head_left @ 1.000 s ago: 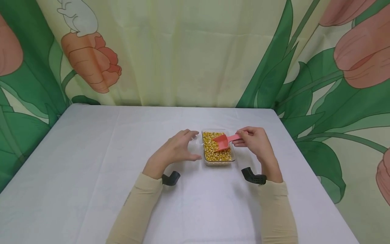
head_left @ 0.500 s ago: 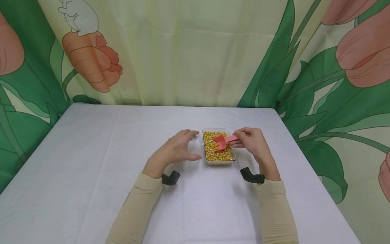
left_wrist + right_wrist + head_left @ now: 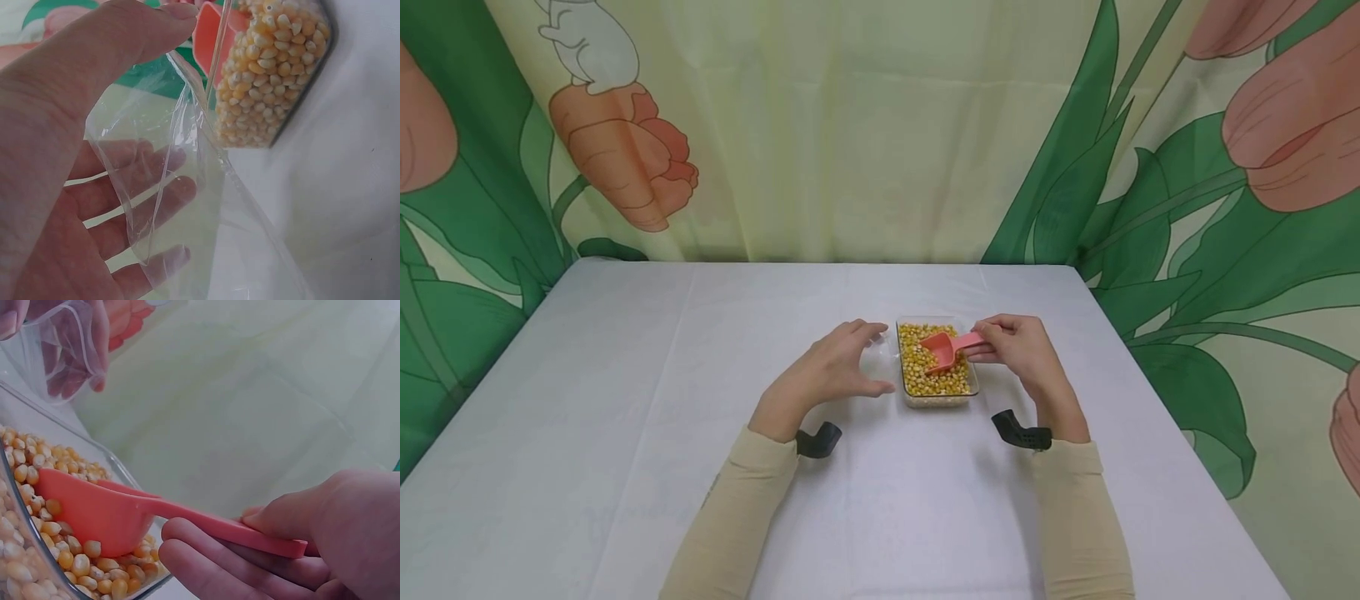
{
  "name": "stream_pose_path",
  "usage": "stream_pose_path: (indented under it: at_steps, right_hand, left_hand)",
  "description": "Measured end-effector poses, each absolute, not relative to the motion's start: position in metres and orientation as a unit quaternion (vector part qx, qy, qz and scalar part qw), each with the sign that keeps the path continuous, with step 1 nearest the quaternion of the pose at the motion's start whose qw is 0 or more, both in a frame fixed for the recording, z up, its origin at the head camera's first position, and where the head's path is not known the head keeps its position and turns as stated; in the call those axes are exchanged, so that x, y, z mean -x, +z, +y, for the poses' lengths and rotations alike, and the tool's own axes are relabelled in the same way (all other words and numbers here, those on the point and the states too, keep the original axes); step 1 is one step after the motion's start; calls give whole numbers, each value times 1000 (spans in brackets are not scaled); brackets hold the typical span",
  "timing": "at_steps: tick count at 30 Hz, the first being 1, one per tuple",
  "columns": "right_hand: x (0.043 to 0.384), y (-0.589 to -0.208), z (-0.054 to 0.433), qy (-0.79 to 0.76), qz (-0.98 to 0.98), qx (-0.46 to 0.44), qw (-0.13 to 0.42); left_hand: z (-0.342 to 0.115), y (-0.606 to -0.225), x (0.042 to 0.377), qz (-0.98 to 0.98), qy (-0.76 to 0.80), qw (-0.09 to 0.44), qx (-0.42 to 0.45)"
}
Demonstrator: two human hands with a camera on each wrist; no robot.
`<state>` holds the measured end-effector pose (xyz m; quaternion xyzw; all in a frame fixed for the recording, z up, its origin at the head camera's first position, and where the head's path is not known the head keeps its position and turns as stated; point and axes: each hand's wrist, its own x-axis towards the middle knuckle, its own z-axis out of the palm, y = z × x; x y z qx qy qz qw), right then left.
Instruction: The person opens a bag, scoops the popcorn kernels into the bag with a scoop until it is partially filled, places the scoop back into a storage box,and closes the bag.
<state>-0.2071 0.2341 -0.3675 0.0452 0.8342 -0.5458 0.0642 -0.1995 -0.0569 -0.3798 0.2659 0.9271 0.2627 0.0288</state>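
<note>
In the head view, a clear rectangular container [image 3: 940, 402] full of yellow corn kernels [image 3: 917, 367] stands on the table. My right hand [image 3: 1018, 346] pinches the handle of a pink scoop [image 3: 100, 512] between thumb and fingers. The scoop's bowl rests among the kernels, its front edge dug in. At the container's left, my left hand [image 3: 831, 367] forms a wide C, thumb well apart from the fingers. A clear plastic bag [image 3: 187, 144] stands within that curve, its mouth toward the container. The left fingers [image 3: 169, 206] show through the film, extended; whether they press it I cannot tell.
A white cloth covers the table [image 3: 700, 375]. Behind it hangs a curtain [image 3: 880, 150] printed with tulips, leaves and a rabbit on a carrot. Black wrist mounts [image 3: 820, 440] sit at both cuffs.
My right hand has shifted slightly left with the scoop, drawing its bowl a little further into the kernels. The left hand and the bag stay almost where they were.
</note>
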Motion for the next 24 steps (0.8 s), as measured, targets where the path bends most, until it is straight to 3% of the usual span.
stream_pose_path:
  at_steps: [24]
  right_hand:
    - [210,-377,255,-638,762,-72,85]
  left_hand:
    - [-58,-380,198,928,265,26,-262]
